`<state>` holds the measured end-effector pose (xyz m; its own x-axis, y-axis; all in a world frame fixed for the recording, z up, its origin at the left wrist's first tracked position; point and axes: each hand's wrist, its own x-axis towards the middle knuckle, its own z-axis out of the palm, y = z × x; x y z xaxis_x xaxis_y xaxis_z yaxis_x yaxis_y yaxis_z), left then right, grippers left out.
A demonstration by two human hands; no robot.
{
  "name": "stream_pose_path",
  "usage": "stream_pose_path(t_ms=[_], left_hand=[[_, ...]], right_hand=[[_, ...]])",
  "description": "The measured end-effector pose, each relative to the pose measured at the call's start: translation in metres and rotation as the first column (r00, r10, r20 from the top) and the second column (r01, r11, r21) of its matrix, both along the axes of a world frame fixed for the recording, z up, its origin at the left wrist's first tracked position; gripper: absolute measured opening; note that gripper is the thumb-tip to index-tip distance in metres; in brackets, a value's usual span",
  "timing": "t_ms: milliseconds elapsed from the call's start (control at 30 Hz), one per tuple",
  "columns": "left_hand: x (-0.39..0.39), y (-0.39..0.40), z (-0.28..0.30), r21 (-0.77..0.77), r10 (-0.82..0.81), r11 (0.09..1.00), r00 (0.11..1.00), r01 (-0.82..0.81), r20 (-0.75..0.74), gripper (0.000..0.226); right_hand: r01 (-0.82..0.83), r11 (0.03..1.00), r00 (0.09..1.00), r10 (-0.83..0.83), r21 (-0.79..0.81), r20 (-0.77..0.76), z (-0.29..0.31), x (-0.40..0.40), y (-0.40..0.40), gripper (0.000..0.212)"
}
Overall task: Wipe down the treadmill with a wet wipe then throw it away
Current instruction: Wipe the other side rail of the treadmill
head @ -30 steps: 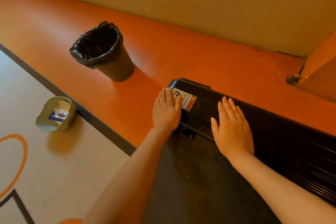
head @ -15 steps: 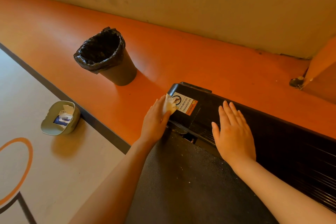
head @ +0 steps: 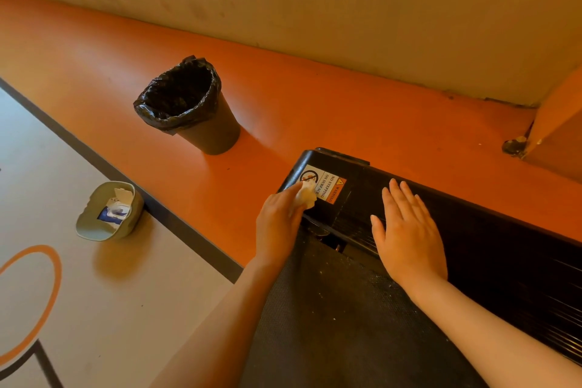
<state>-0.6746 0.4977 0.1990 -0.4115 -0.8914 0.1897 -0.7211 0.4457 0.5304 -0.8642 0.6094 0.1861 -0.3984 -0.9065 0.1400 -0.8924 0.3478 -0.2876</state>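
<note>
**Wipe at the treadmill's corner**

I see the left hand point(head: 278, 224) pinching a crumpled wet wipe point(head: 306, 195) against the treadmill point(head: 491, 246) at its corner, partly covering the warning sticker point(head: 327, 186). Right hand point(head: 407, 239) lies flat, fingers straight, on the black cover just beside. Bin point(head: 192, 105) with black liner stands on the orange floor point(head: 94, 66) nearby. Wipes tub point(head: 108, 213) sits further left.
</note>
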Motion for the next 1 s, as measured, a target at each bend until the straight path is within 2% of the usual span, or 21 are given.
stream_pose_path(t_ms=[167,267,367,500,567,700,833,1000], left_hand=[[-0.015,-0.028,0.017,-0.018,0.125,0.992,0.985,-0.128,-0.116,0.031],[-0.021,-0.043,0.02,-0.043,0.153,0.987,0.986,-0.156,-0.073,0.019],[-0.02,-0.039,0.013,-0.03,0.071,0.997,0.997,-0.07,0.023,0.017],[-0.014,-0.013,0.0,-0.056,-0.146,0.987,0.983,0.153,0.112,0.032],[-0.01,-0.007,-0.005,-0.076,-0.145,0.985,0.985,0.153,0.097,0.038],[-0.005,-0.013,-0.012,-0.165,-0.153,0.971,0.981,0.172,0.124,0.035],[-0.002,-0.019,-0.012,-0.124,-0.235,0.958,0.955,0.259,0.183,0.042],[-0.02,-0.049,-0.011,0.149,-0.076,0.987,0.992,0.061,0.101,0.047]], right_hand=[[0.0,1.0,1.0,0.0,0.0,-0.017,-0.001,0.0,0.0,0.055],[0.001,1.0,1.0,-0.001,-0.002,-0.013,0.001,0.0,0.0,0.055],[-0.002,1.0,1.0,0.002,0.013,-0.014,0.002,0.0,0.0,0.056],[-0.008,1.0,1.0,0.009,0.021,-0.018,0.002,0.0,0.0,0.056],[-0.008,1.0,1.0,0.008,0.026,-0.016,0.002,0.0,0.0,0.056],[-0.002,1.0,1.0,0.002,0.017,-0.025,0.002,0.0,0.0,0.055],[0.002,1.0,0.999,-0.002,0.001,-0.039,0.002,0.001,0.0,0.057],[0.001,1.0,0.999,0.0,0.011,-0.034,0.003,0.002,-0.001,0.059]])
